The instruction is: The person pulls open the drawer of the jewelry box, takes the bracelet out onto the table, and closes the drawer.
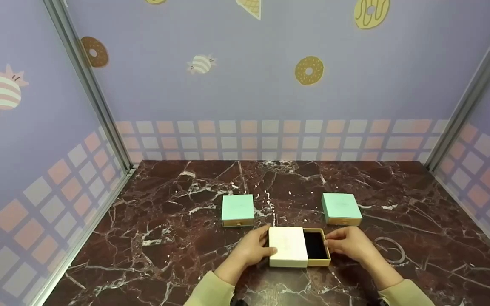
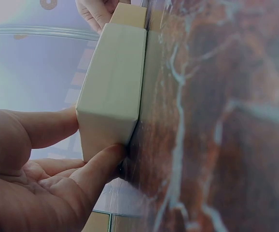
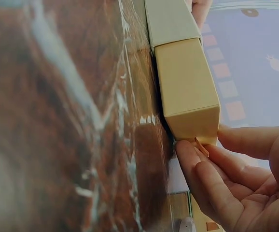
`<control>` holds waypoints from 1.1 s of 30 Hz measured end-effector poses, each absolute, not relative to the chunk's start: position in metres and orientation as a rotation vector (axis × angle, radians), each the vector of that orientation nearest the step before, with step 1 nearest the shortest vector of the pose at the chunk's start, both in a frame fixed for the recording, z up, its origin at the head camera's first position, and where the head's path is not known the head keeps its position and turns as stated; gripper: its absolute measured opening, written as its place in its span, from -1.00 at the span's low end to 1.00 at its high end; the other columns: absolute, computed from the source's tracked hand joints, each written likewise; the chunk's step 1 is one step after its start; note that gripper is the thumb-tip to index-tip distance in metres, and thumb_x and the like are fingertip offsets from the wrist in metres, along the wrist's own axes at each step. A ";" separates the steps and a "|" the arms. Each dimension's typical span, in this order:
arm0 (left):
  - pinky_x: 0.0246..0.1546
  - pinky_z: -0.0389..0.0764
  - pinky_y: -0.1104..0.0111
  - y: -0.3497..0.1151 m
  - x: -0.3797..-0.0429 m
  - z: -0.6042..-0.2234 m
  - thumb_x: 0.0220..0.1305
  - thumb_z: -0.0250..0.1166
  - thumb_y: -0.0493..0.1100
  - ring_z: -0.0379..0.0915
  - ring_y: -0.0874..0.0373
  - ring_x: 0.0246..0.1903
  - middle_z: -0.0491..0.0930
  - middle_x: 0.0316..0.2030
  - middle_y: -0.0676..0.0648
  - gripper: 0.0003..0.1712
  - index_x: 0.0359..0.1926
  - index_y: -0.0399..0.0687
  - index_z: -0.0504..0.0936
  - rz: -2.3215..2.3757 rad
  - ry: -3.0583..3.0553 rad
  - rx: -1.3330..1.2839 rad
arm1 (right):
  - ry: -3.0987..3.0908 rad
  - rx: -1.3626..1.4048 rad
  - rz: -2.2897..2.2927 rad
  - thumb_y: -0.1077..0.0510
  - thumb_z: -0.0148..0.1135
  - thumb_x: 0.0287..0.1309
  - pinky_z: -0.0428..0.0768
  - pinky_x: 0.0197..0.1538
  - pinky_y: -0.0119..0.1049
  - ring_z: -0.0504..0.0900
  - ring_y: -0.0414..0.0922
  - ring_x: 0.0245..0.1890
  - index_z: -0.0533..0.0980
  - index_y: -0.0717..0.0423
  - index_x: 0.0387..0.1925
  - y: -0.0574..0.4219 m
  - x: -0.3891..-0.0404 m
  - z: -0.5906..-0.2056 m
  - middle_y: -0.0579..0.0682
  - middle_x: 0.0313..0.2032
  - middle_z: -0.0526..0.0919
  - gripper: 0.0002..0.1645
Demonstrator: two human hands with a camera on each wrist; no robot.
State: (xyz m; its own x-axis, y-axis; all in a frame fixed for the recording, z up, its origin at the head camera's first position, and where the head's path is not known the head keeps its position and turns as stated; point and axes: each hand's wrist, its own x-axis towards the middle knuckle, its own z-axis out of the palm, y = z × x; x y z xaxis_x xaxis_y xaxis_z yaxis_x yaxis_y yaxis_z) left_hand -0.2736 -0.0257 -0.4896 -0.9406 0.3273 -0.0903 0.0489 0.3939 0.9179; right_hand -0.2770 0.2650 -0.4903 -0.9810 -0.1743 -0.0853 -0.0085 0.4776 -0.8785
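A cream slide-out box point(image 1: 288, 246) lies on the table, its yellow drawer point(image 3: 190, 82) partly out to the right. The drawer's inside shows black. My left hand point(image 1: 251, 247) grips the left end of the cream cover, thumb at the near side and fingers round the far side. At the drawer's right end, my right hand point(image 1: 350, 243) holds on with thumb and fingertips against the end face. A small brown pull tab point(image 3: 202, 147) pokes out among those fingers in the right wrist view.
Behind the cream box stand two mint-green boxes with gold drawer fronts, one on the left point(image 1: 238, 210) and one on the right point(image 1: 341, 208). A pale ring point(image 1: 391, 250) lies right of my right hand. Patterned panels point(image 1: 270, 97) enclose the dark red marble table point(image 1: 164, 212).
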 end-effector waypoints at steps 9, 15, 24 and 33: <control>0.42 0.47 -0.01 -0.027 -0.275 -0.490 0.26 0.39 -0.44 0.21 -0.36 0.48 0.12 0.52 -0.48 -0.09 0.53 -0.50 0.13 1.562 2.396 0.345 | 2.567 -0.171 -1.510 0.30 0.38 0.22 0.75 -0.30 -0.46 0.74 -0.23 -0.40 0.66 0.55 -0.10 0.261 -0.278 -0.489 0.25 -0.26 0.81 -0.68; 0.44 0.45 -0.01 -0.026 -0.275 -0.490 0.26 0.39 -0.44 0.20 -0.36 0.48 0.12 0.52 -0.49 -0.09 0.52 -0.51 0.14 1.560 2.401 0.343 | 2.601 -0.190 -1.479 0.28 0.39 0.21 0.76 -0.30 -0.44 0.75 -0.22 -0.41 0.67 0.54 -0.12 0.258 -0.278 -0.489 0.27 -0.26 0.81 -0.68; 0.45 0.43 -0.01 -0.026 -0.274 -0.488 0.25 0.40 -0.42 0.23 -0.34 0.47 0.14 0.52 -0.48 -0.10 0.52 -0.48 0.16 1.553 2.415 0.336 | 2.622 -0.208 -1.454 0.29 0.41 0.21 0.75 -0.33 -0.43 0.74 -0.25 -0.43 0.68 0.54 -0.13 0.257 -0.280 -0.490 0.28 -0.26 0.81 -0.68; 0.45 0.43 -0.01 -0.026 -0.275 -0.490 0.25 0.41 -0.40 0.25 -0.34 0.46 0.17 0.50 -0.49 -0.10 0.51 -0.49 0.17 1.536 2.430 0.345 | 2.624 -0.216 -1.453 0.29 0.40 0.22 0.74 -0.34 -0.44 0.74 -0.24 -0.42 0.68 0.54 -0.13 0.255 -0.281 -0.492 0.27 -0.26 0.81 -0.68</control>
